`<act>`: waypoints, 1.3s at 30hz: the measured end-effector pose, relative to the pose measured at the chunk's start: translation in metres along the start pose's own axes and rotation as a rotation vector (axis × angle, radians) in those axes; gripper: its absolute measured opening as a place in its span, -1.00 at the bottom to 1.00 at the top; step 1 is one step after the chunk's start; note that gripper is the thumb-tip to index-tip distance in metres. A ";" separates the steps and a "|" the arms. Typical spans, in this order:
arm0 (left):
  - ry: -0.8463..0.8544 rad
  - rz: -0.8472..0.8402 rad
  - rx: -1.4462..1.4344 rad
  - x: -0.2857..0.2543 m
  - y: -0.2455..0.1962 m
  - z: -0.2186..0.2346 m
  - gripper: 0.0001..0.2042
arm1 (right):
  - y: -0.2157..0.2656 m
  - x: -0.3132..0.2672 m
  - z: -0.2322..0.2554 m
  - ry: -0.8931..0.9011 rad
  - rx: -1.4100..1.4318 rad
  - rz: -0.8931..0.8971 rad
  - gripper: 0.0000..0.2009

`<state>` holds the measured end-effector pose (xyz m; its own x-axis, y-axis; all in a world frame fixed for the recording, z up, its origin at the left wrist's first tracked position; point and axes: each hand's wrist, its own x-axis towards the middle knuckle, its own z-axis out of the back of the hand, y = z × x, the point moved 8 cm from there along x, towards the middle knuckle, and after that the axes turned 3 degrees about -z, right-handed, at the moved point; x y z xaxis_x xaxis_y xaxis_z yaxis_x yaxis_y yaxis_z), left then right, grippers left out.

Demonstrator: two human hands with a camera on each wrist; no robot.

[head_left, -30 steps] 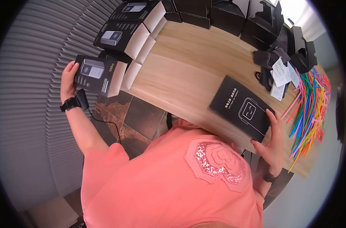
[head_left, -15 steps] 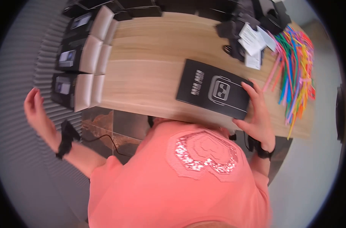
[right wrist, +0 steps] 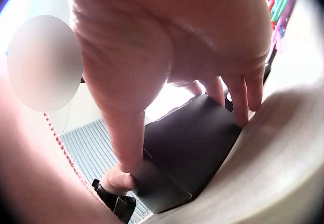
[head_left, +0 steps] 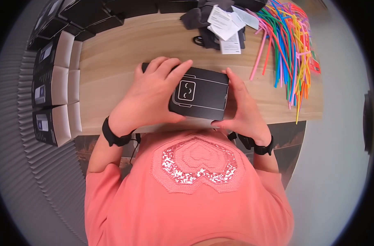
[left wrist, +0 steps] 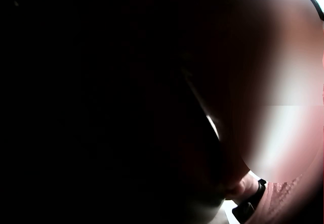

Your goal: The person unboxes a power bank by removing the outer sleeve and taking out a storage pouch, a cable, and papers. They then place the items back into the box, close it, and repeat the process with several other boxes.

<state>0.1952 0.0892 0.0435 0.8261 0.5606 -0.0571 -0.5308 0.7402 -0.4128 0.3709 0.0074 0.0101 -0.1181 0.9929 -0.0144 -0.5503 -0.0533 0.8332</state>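
Observation:
A flat black box (head_left: 209, 90) with a white line-drawn smiling face on its lid lies near the table's front edge. My left hand (head_left: 148, 96) spans the box's left part from above, fingers over the far side and thumb at the near edge, covering the lid's left half. At the right end, my right hand (head_left: 246, 108) grips the box between the thumb at the near corner and fingers at the far corner. The right wrist view shows the dark side of the box (right wrist: 187, 138) between those fingers and thumb. Most of the left wrist view is dark.
Black product boxes (head_left: 43, 90) with pale side flaps stand in a row along the table's left edge. More black boxes line the back. Papers (head_left: 226, 24), dark cloth and a cable lie behind my hands. Colourful pipe-like sticks (head_left: 287, 53) spread at the right.
My left hand let go of a product box at the front of the left row, then came across to the flat black box. My right hand stays at its right end; the view has turned.

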 end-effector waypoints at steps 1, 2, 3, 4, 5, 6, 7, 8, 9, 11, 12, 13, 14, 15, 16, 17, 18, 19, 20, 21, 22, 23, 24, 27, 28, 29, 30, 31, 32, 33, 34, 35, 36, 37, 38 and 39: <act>0.009 -0.017 0.000 0.001 0.001 -0.003 0.13 | 0.000 -0.002 -0.001 -0.009 0.024 0.013 0.20; -0.041 -0.058 -0.018 0.001 0.001 -0.001 0.12 | -0.003 -0.002 -0.001 -0.024 0.026 0.001 0.20; -0.093 -0.096 -0.038 0.000 0.002 0.002 0.11 | -0.003 -0.003 -0.002 -0.035 0.049 0.006 0.21; -0.087 -0.104 -0.042 -0.001 0.003 0.001 0.11 | -0.003 -0.004 -0.002 -0.041 0.072 0.012 0.21; -0.105 -0.117 -0.058 -0.002 0.004 0.002 0.10 | -0.004 -0.005 -0.002 -0.045 0.072 0.004 0.21; -0.125 -0.128 -0.071 -0.003 0.005 0.004 0.09 | -0.004 -0.005 -0.002 -0.052 0.068 0.010 0.22; -0.124 -0.132 -0.070 -0.004 0.010 0.003 0.09 | -0.004 -0.005 -0.002 -0.060 0.064 0.018 0.24; -0.214 -0.151 -0.264 -0.006 0.016 0.010 0.07 | -0.004 -0.005 -0.001 -0.064 0.066 0.017 0.24; -0.302 -0.168 -0.457 -0.009 0.022 0.015 0.06 | -0.005 -0.006 -0.002 -0.061 0.062 0.009 0.23; -0.463 -0.146 -0.726 -0.016 0.039 0.014 0.00 | 0.000 -0.005 0.001 -0.063 0.058 0.006 0.23; -0.627 -0.117 -0.998 -0.022 0.053 0.018 -0.04 | 0.010 -0.005 0.003 -0.035 -0.023 0.027 0.21; -0.716 -0.093 -1.166 -0.027 0.060 0.023 -0.10 | 0.017 -0.003 0.003 -0.007 -0.105 0.048 0.19; -0.805 -0.066 -1.336 -0.033 0.067 0.025 -0.15 | 0.018 -0.002 0.006 -0.006 -0.106 0.053 0.19; -0.847 -0.235 -1.519 -0.039 0.071 0.025 -0.36 | 0.019 0.000 0.006 0.040 -0.084 0.069 0.09; -0.854 -0.233 -1.517 -0.043 0.072 0.022 -0.36 | 0.020 0.002 0.004 0.088 -0.061 0.084 0.00; -1.029 0.076 -1.597 -0.054 0.092 0.007 -0.42 | 0.021 0.005 0.002 0.095 -0.060 0.089 0.00; -1.195 0.401 -1.651 -0.071 0.109 -0.012 -0.46 | 0.022 0.009 0.002 0.082 -0.065 0.084 -0.09; -1.190 0.507 -1.729 -0.075 0.117 -0.028 -0.51 | 0.023 0.013 0.001 0.067 -0.070 0.081 -0.18; -1.200 0.508 -1.725 -0.078 0.119 -0.034 -0.51 | 0.027 0.019 -0.001 0.073 -0.068 0.088 -0.18; -1.116 0.546 -1.742 -0.074 0.115 -0.043 -0.54 | 0.037 0.025 -0.003 0.067 -0.130 0.141 -0.25; -1.030 0.584 -1.758 -0.071 0.114 -0.051 -0.58 | 0.045 0.030 -0.004 0.059 -0.190 0.193 -0.32; -0.978 0.476 -1.800 -0.067 0.112 -0.051 -0.61 | 0.048 0.033 -0.004 0.064 -0.191 0.199 -0.32; -0.986 0.475 -1.798 -0.068 0.113 -0.049 -0.61 | 0.052 0.036 -0.006 0.084 -0.236 0.225 -0.35; -0.972 0.456 -1.713 -0.065 0.113 -0.043 -0.61 | 0.061 0.042 -0.006 0.110 -0.326 0.251 -0.44; -0.977 0.444 -1.732 -0.064 0.113 -0.043 -0.62 | 0.061 0.043 -0.005 0.115 -0.366 0.242 -0.49; -0.983 0.433 -1.751 -0.065 0.114 -0.043 -0.63 | 0.058 0.044 -0.005 0.119 -0.368 0.247 -0.49; -0.991 0.433 -1.752 -0.066 0.115 -0.043 -0.63 | 0.051 0.047 0.001 0.076 -0.270 0.219 -0.50; -0.953 0.439 -1.709 -0.065 0.115 -0.042 -0.64 | 0.044 0.049 0.005 0.032 -0.172 0.189 -0.51; -0.914 0.445 -1.667 -0.065 0.115 -0.042 -0.65 | 0.043 0.052 0.002 0.036 -0.175 0.191 -0.51; -0.920 0.444 -1.669 -0.065 0.115 -0.043 -0.65 | 0.034 0.057 0.005 -0.044 -0.184 0.079 -0.51; -0.916 0.436 -1.665 -0.065 0.115 -0.044 -0.65 | 0.025 0.059 0.010 -0.124 -0.191 -0.035 -0.50; -0.911 0.427 -1.661 -0.064 0.115 -0.044 -0.65 | 0.027 0.061 0.008 -0.133 -0.325 -0.006 -0.42; -0.914 0.426 -1.661 -0.064 0.115 -0.044 -0.65 | 0.027 0.064 0.009 -0.133 -0.326 -0.003 -0.42; -0.922 0.426 -1.670 -0.064 0.114 -0.044 -0.65 | 0.044 0.064 0.013 -0.240 -0.546 0.168 -0.45; -0.928 0.426 -1.680 -0.065 0.114 -0.044 -0.66 | 0.060 0.060 0.014 -0.347 -0.764 0.339 -0.47; -0.927 0.426 -1.680 -0.065 0.113 -0.044 -0.66 | 0.066 0.058 0.016 -0.348 -0.763 0.338 -0.47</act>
<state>0.0900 0.1203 -0.0395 0.0813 0.9791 -0.1864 0.5122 -0.2015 -0.8349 0.3410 0.0635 0.0730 -0.1850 0.8808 0.4359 -0.9449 -0.2813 0.1674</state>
